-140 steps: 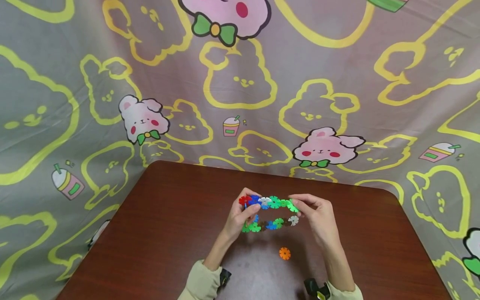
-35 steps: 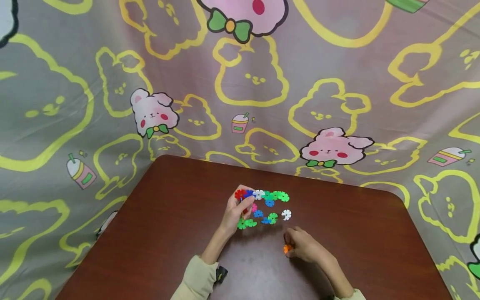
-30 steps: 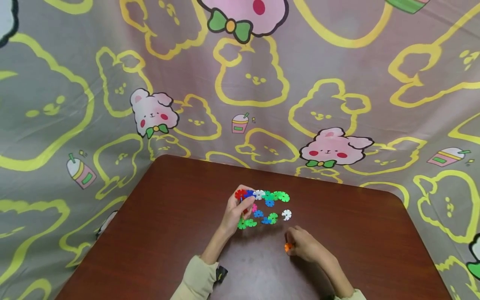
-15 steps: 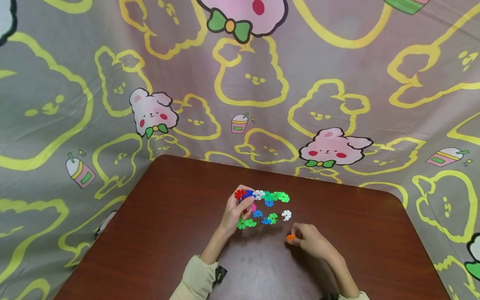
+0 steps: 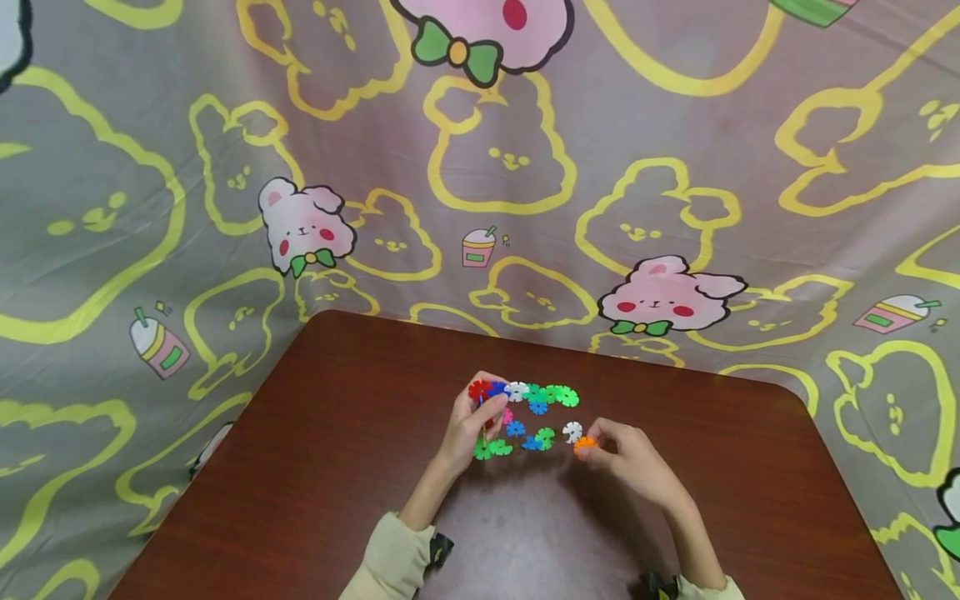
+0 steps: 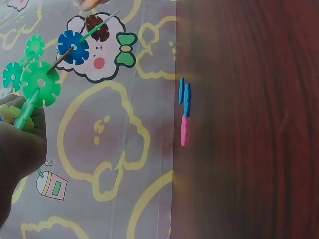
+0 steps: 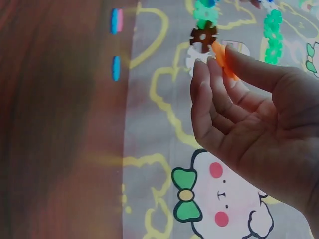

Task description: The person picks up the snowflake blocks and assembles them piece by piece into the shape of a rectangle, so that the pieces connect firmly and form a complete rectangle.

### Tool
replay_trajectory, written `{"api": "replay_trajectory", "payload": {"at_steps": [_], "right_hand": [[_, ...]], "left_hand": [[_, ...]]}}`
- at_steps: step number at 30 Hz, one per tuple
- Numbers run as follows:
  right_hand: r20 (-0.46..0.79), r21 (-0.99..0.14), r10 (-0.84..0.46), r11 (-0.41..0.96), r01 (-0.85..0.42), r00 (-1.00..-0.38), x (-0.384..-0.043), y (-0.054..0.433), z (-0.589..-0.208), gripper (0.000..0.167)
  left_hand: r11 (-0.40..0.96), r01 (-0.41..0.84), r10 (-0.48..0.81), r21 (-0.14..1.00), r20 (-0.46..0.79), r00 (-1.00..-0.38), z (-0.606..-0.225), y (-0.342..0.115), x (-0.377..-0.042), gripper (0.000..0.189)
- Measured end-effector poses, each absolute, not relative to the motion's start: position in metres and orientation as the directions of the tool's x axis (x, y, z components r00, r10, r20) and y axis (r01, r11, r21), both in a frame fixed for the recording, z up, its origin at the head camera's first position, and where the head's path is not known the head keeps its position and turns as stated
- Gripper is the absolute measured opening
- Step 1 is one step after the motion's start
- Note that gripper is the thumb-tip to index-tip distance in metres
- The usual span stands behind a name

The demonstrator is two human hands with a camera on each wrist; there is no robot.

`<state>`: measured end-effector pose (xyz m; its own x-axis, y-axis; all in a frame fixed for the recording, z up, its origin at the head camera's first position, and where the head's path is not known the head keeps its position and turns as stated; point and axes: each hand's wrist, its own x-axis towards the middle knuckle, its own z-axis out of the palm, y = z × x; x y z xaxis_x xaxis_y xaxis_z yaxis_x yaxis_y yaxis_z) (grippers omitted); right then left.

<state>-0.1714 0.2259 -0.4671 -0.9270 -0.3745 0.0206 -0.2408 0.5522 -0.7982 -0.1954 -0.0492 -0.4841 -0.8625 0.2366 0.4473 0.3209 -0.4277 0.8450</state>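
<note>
My left hand [image 5: 463, 429] grips the left side of a chain of slotted plastic snowflake discs, held above the table. Its far row runs from a red disc [image 5: 477, 391] to a light green disc [image 5: 569, 397]. The near row runs from green discs [image 5: 483, 450] to a white disc [image 5: 572, 431], with a brown disc [image 7: 203, 36] beside the white one in the right wrist view. Between thumb and fingers, my right hand [image 5: 637, 463] pinches an orange snowflake disc [image 5: 584, 447] close to that white disc. Whether the two touch, I cannot tell.
Loose discs lie on the brown table [image 5: 360, 417] beyond the near row: a pink disc [image 5: 507, 416], a blue disc [image 5: 515, 428] and another blue disc [image 5: 537, 407]. A patterned cloth [image 5: 510, 283] hangs behind the table.
My right hand has left the chain's light green end, picked the orange disc off the table and lifted it forward beside the white disc. My left hand keeps its grip, nearly still lately.
</note>
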Motion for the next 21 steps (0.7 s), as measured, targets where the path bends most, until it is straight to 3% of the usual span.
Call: {"api": "replay_trajectory", "payload": {"at_steps": [7, 14, 21], "right_hand": [[0.147, -0.871, -0.220, 0.434, -0.231, -0.964, -0.171, 0.217, -0.455, 0.005], [0.278, -0.897, -0.109, 0.327, -0.298, -0.955, -0.170, 0.209, -0.444, 0.021], [0.309, -0.891, -0.084, 0.324, -0.319, -0.947, -0.170, 0.206, -0.439, 0.022]], "left_hand": [[-0.425, 0.333, 0.233, 0.842, 0.457, -0.858, -0.484, -0.049, -0.195, 0.025], [-0.435, 0.327, 0.230, 0.839, 0.454, -0.861, -0.483, -0.048, -0.195, 0.020], [-0.449, 0.310, 0.234, 0.838, 0.445, -0.864, -0.483, -0.045, -0.195, 0.014]]}}
